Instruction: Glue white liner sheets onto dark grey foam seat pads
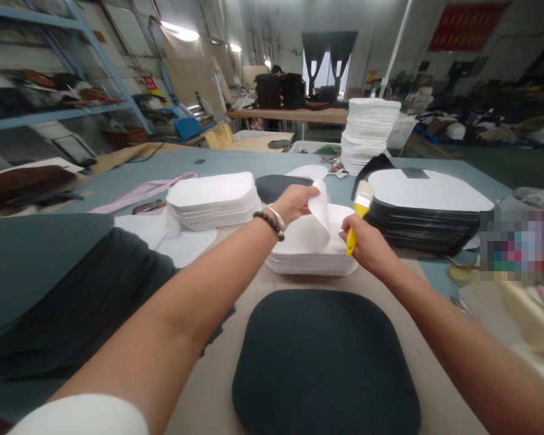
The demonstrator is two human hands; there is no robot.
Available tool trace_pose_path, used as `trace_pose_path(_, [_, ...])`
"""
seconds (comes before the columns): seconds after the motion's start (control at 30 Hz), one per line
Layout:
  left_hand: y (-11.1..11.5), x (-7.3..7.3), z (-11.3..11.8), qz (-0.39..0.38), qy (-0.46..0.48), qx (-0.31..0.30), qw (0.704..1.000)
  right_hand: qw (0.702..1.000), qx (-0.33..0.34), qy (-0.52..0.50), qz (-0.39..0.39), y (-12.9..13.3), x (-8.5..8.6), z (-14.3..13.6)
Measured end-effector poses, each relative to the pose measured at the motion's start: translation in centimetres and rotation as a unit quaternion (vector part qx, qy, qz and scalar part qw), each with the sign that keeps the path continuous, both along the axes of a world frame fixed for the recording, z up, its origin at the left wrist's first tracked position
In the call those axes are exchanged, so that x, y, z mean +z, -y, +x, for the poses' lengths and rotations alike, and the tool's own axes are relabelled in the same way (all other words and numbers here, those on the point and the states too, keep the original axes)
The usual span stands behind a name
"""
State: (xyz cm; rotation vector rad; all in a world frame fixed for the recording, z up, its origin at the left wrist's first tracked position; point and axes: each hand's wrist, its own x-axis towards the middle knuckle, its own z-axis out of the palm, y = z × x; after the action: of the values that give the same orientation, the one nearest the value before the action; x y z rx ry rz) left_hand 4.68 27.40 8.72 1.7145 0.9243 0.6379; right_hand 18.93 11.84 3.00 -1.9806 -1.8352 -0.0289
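My left hand (294, 204) pinches the edge of a white sheet (318, 226), which curls up from the middle stack of white sheets (310, 264). In my right hand (366, 241) is a yellow-handled paintbrush (357, 220), its pale bristles pointing up. That hand is just right of the same stack. In front of me a dark green rounded panel (326, 362) lies flat on the table. Behind my left hand, part of a dark rounded piece (272, 186) shows, the rest hidden by the hand and stack.
Left of centre sits another white stack (213, 199). To the right is a thick dark stack (421, 223) with a white sheet on top. A tall white pile (369, 136) rises behind. Dark fabric pieces (72, 290) cover the left side, near a pink strap (140, 192).
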Motion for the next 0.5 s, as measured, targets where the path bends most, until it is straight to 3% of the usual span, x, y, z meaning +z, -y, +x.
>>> trace_pose_path(0.07, [-1.2,3.1,-5.3,-0.006,0.07,0.037,0.997,1.0,0.0,0.016,-0.019,-1.1,-0.8,-1.2])
trace_pose_path(0.1, [-1.5,5.0,-8.2,-0.029,0.169,0.059,0.983,0.999,-0.004,0.024,-0.027,-1.4,-1.1,-1.7])
trace_pose_path(0.13, [-1.6,7.0,-11.0,-0.019,0.204,0.07,0.976,0.999,-0.008,0.029,-0.032,-1.5,-1.4,-2.1])
trace_pose_path(0.2, [-0.7,10.8,-15.7,0.007,0.253,0.072,0.965,0.999,-0.016,0.029,-0.036,-1.6,-1.6,-2.6])
trace_pose_path(0.27, [1.1,13.9,-18.7,0.057,0.283,0.075,0.954,0.999,-0.023,0.015,-0.034,-1.5,-1.7,-2.7])
trace_pose_path(0.37, [4.7,16.2,-19.6,0.092,0.29,0.075,0.95,0.999,-0.025,-0.031,-0.017,-1.4,-1.3,-3.0])
trace_pose_path(0.5, [8.8,16.3,-17.2,0.071,0.284,0.062,0.954,0.989,0.0,-0.145,0.026,-0.9,-0.2,-4.8])
